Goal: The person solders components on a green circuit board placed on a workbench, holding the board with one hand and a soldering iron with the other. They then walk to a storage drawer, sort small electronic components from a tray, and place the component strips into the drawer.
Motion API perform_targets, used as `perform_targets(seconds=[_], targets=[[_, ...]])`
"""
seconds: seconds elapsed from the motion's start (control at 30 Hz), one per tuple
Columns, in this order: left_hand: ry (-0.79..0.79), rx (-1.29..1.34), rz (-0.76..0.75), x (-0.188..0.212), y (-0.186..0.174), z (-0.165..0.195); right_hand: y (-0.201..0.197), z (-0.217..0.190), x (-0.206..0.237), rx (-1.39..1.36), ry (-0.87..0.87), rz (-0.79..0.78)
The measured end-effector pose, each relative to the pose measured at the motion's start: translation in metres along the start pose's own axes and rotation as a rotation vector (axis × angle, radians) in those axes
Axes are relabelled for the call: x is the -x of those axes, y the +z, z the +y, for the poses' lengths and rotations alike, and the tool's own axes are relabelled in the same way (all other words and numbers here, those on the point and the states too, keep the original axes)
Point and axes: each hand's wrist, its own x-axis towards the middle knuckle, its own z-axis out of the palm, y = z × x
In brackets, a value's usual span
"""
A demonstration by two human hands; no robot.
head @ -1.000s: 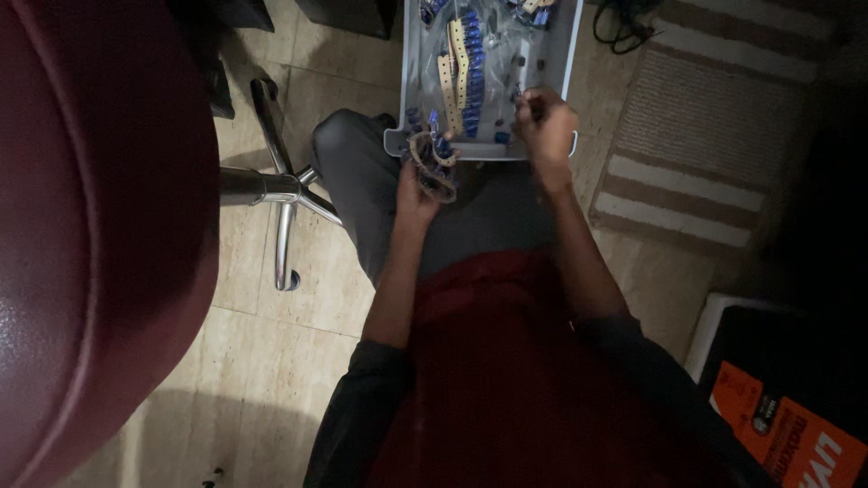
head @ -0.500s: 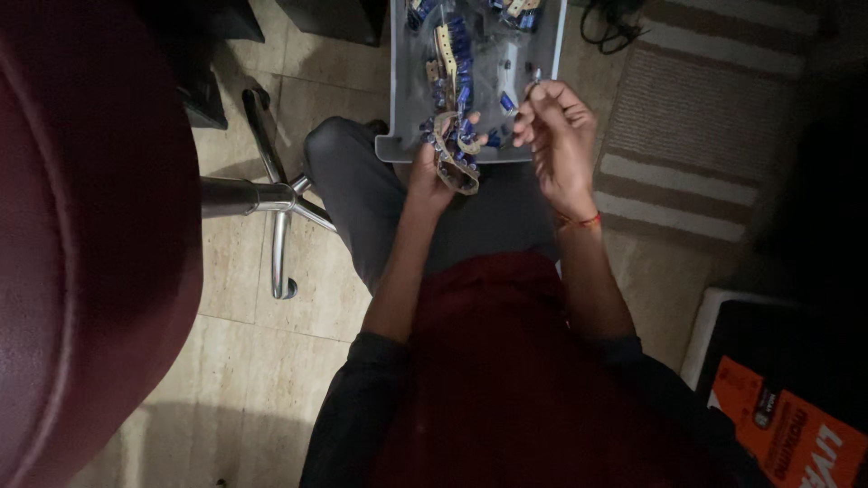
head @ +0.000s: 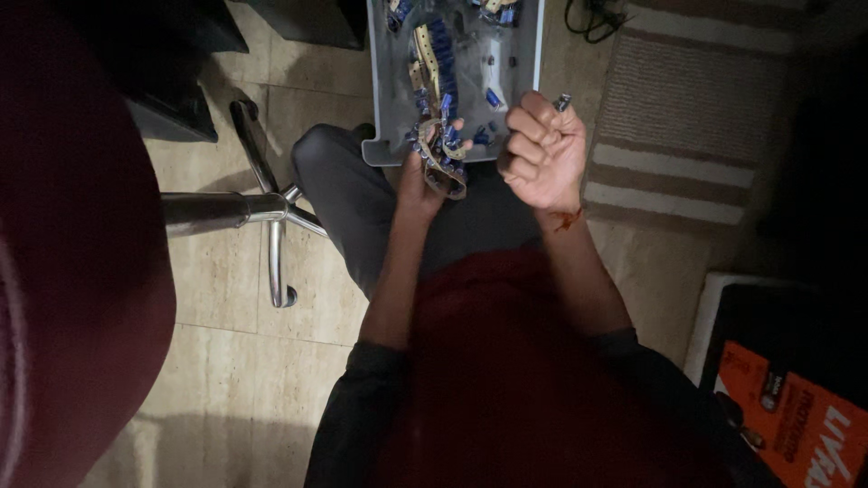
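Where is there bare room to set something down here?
Bare floor tiles lie between the chair base and the person's legs. The grey tray on the lap is crowded with blue parts; left hand and right hand fill its near edge.

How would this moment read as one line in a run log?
left hand: grips coiled strip of blue parts | right hand: closed, pinching one small blue part | grey tray: on lap, holds more strips
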Motion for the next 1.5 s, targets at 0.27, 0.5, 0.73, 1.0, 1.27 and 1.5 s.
perform_targets(seconds=[0.27, 0.5, 0.73, 1.0, 1.27, 1.5], targets=[[-0.031, 0.03, 0.007, -0.003, -0.001, 0.003, 0.015, 0.016, -0.015, 0.837, -0.286, 0.217], [-0.003, 0.053, -0.13, -0.008, 0.007, 0.009, 0.033, 0.017, -0.012, 1.738, -0.636, 0.373], [0.003, 0.133, -0.262, -0.012, 0.005, 0.002, 0.038, 0.01, -0.011, 2.037, -0.855, 0.182], [-0.009, 0.023, -0.113, -0.009, 0.009, 0.0, 0.036, 0.005, -0.003, 2.08, -0.907, 0.198], [0.035, 0.03, -0.07, -0.01, 0.012, -0.001, 0.006, 0.014, -0.004, 1.752, -0.677, 0.508], [0.068, 0.086, 0.149, -0.009, -0.01, -0.016, -0.047, 0.037, -0.014, 1.725, -0.52, 0.367]])
